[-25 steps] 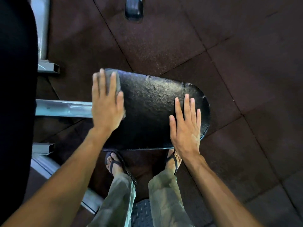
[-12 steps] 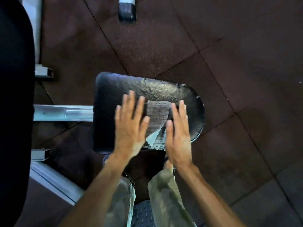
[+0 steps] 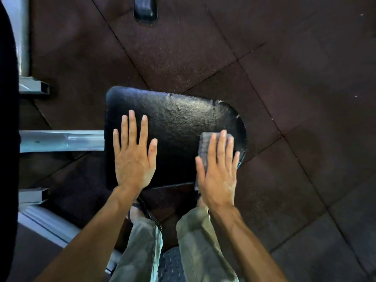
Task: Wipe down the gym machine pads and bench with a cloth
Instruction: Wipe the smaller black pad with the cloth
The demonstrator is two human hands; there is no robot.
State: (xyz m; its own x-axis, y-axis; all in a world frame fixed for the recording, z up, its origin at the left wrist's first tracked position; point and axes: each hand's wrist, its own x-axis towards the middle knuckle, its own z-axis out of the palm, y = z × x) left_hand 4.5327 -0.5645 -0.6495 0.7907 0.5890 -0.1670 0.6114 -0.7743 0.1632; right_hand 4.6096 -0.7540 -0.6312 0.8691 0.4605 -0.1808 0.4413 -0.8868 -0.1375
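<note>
A black, cracked vinyl seat pad (image 3: 179,121) sits below me, rounded at its right end. My left hand (image 3: 134,155) rests flat on the pad's left half with straight, spread fingers and nothing under it. My right hand (image 3: 218,169) presses a folded grey cloth (image 3: 204,145) flat against the pad's right end, fingers straight. Most of the cloth is hidden under the palm; its left edge and top corner show.
A grey metal beam (image 3: 61,140) carries the pad from the left. A tall black back pad (image 3: 8,139) fills the left edge. Frame tube ends (image 3: 34,86) and a rubber-capped foot (image 3: 145,9) stand on the brown rubber floor tiles (image 3: 284,78). My legs and sandals are below the pad.
The cloth went from under my left hand at the pad's far left, across the middle, to under my right hand at the right end. My left hand now lies bare on the pad.
</note>
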